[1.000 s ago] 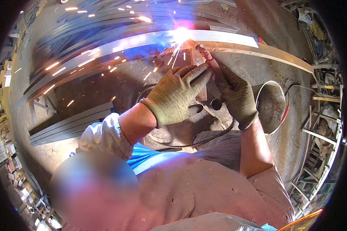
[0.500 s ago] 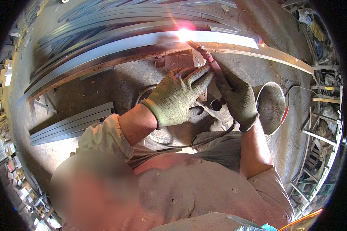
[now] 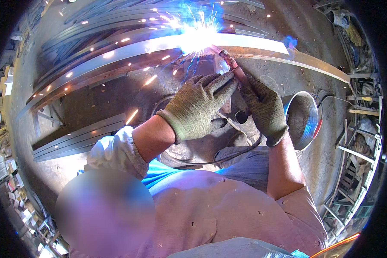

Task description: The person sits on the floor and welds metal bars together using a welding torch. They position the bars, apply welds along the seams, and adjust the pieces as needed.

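Observation:
Both my hands wear greenish-grey work gloves. My right hand (image 3: 266, 109) is wrapped round a welding torch (image 3: 240, 75), whose neck points up and left. My left hand (image 3: 198, 106) lies beside it with its fingers stretched out, the fingertips meeting the torch just behind its neck. A blinding white-blue arc burns at the torch tip and hides the tip and the joint. The arc sits on a pale, flat metal bar (image 3: 256, 43), which lies along a rusty steel beam (image 3: 318, 64). Sparks fly out, mostly to the left.
Several long steel bars (image 3: 129, 19) lie beyond the beam. More grey bars (image 3: 79, 139) are stacked at the left. A metal bucket (image 3: 304, 120) stands beside my right wrist. A dark cable (image 3: 202, 164) loops near my legs. Metal racks (image 3: 357, 150) line the right side.
The small reddish glow at the torch tip has flared into a large blue-white arc with flying sparks. Blue light now falls on my clothes and the bucket. My hands have hardly moved.

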`<state>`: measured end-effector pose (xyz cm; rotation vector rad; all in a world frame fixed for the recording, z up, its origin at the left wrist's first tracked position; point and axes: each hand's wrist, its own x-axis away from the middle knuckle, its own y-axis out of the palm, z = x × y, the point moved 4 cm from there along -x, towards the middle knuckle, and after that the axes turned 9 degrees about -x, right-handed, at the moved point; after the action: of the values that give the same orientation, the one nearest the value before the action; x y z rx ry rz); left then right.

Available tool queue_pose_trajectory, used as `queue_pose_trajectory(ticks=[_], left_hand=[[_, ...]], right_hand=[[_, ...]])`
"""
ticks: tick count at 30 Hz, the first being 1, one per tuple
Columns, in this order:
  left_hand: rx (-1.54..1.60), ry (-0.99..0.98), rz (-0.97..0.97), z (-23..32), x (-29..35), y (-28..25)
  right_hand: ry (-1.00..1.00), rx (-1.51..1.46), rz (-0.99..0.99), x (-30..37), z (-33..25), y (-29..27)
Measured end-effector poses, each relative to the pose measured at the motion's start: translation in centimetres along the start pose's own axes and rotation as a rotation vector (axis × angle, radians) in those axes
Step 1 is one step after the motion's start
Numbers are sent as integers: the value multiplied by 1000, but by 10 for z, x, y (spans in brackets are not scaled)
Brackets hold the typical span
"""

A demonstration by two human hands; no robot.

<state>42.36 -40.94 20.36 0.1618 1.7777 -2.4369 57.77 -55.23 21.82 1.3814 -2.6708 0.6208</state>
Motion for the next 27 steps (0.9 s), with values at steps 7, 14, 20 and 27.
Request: queue_pose_trajectory(ticks=[7, 14, 20, 27], left_hand=[[-11, -3, -2, 3, 1, -2], [-62, 18, 57, 0, 1, 2], [-67, 15, 24, 2, 0, 1], [-27, -5, -10, 2, 0, -1]], right_hand=[[18, -45, 39, -1, 8, 0], [103, -39, 25, -2, 6, 0], [16, -57, 45, -2, 16, -1], [53, -3, 48, -1, 13, -2]])
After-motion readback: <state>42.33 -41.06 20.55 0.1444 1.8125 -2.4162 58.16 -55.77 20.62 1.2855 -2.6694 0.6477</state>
